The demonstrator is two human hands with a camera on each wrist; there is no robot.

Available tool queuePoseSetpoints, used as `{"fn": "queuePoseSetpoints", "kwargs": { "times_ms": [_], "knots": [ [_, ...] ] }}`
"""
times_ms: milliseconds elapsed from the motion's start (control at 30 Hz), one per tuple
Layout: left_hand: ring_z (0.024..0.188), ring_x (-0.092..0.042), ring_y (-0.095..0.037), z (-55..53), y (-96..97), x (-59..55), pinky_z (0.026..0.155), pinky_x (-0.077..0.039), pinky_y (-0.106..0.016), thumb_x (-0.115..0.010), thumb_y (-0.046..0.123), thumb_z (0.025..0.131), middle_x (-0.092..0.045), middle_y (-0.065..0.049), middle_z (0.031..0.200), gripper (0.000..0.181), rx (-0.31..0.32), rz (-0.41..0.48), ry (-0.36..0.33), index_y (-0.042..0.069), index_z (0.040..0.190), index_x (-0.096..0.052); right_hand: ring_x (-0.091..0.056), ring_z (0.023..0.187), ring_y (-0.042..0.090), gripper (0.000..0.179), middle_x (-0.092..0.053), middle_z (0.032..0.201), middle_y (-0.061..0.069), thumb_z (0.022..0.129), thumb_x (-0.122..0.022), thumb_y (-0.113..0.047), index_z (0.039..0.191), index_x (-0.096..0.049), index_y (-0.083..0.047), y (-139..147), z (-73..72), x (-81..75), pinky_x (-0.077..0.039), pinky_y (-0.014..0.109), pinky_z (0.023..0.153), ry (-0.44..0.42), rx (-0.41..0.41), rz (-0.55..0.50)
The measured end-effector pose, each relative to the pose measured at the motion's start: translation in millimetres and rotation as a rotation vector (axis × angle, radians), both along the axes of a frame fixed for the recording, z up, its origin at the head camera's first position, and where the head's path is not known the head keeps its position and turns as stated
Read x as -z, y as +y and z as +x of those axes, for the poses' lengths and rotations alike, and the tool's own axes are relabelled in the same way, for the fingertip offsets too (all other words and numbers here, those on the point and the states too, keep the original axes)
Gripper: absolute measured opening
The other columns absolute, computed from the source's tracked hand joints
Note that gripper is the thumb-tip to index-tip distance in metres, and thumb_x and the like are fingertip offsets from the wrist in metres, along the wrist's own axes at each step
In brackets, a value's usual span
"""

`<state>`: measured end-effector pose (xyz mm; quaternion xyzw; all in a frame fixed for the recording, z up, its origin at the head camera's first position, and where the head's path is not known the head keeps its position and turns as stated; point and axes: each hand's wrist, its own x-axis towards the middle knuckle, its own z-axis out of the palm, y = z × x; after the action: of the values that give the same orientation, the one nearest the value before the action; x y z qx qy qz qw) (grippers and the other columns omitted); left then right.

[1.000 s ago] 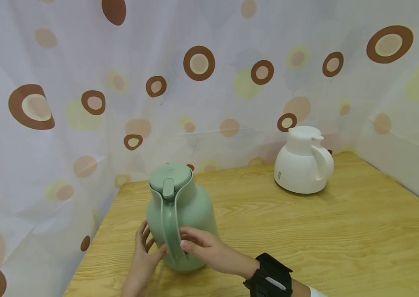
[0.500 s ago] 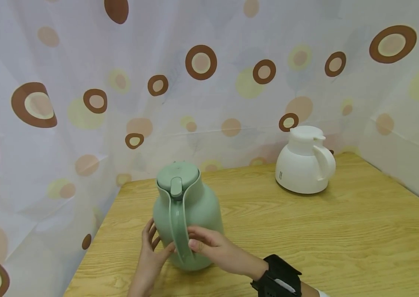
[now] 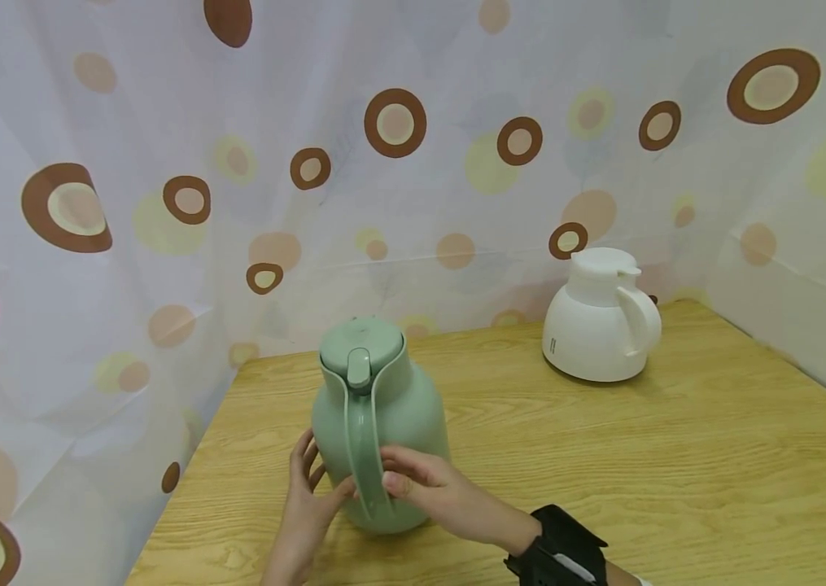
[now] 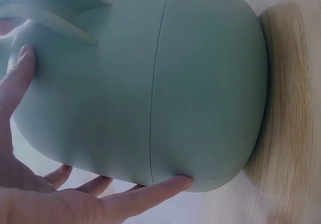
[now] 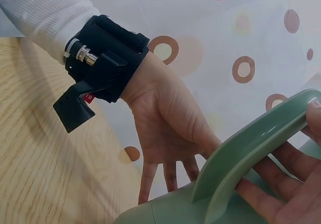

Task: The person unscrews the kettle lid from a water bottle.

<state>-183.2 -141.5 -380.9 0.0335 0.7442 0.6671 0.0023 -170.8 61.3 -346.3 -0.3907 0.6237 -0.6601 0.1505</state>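
Observation:
A pale green thermos jug (image 3: 416, 407) stands upright on the wooden table, its lid (image 3: 361, 346) closed and its handle (image 3: 363, 443) facing me. My left hand (image 3: 310, 509) holds the jug's left side. In the left wrist view its thumb (image 4: 20, 76) lies beside the handle's root, and the fingers spread along the body (image 4: 205, 83). From the right, my right hand (image 3: 430, 488) grips the lower handle. The right wrist view has the fingers tucked under the handle (image 5: 266, 133), with the thumb on its edge.
A white jug (image 3: 588, 338) stands at the back right of the wooden table (image 3: 544, 456). A spotted curtain (image 3: 449, 98) hangs behind and along both sides. A black wrist strap (image 3: 562, 541) with a camera mount sits on my right wrist.
The green jug has shifted a little to the right on the table, both hands moving along with it. The white jug has stayed in place.

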Motion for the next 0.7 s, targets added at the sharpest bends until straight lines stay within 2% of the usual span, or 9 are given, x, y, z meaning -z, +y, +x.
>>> {"fn": "queuePoseSetpoints", "kwargs": {
  "times_ms": [367, 700],
  "knots": [
    [0.129, -0.014, -0.045, 1.6, 11.1, 1.9, 0.095, -0.029, -0.059, -0.073, 0.020, 0.080, -0.006, -0.023, 0.147, 0.095, -0.008, 0.024, 0.020, 0.014, 0.146, -0.004, -0.042, 0.121, 0.020, 0.045, -0.045, 0.132, 0.018, 0.101, -0.038, -0.023, 0.137, -0.035, 0.004, 9, 0.7, 2.1, -0.037, 0.029, 0.095, -0.033, 0.043, 0.026],
    [0.128, -0.012, -0.048, 3.1, 16.3, -0.9, 0.095, -0.028, -0.060, -0.074, 0.025, 0.079, -0.004, -0.026, 0.147, 0.100, -0.006, 0.001, 0.004, 0.013, 0.146, 0.000, -0.049, 0.115, 0.020, 0.043, -0.053, 0.121, 0.023, 0.101, -0.036, -0.019, 0.137, -0.034, 0.005, 15, 3.6, 0.9, -0.037, 0.030, 0.095, -0.023, 0.000, -0.018]
  ]
}}
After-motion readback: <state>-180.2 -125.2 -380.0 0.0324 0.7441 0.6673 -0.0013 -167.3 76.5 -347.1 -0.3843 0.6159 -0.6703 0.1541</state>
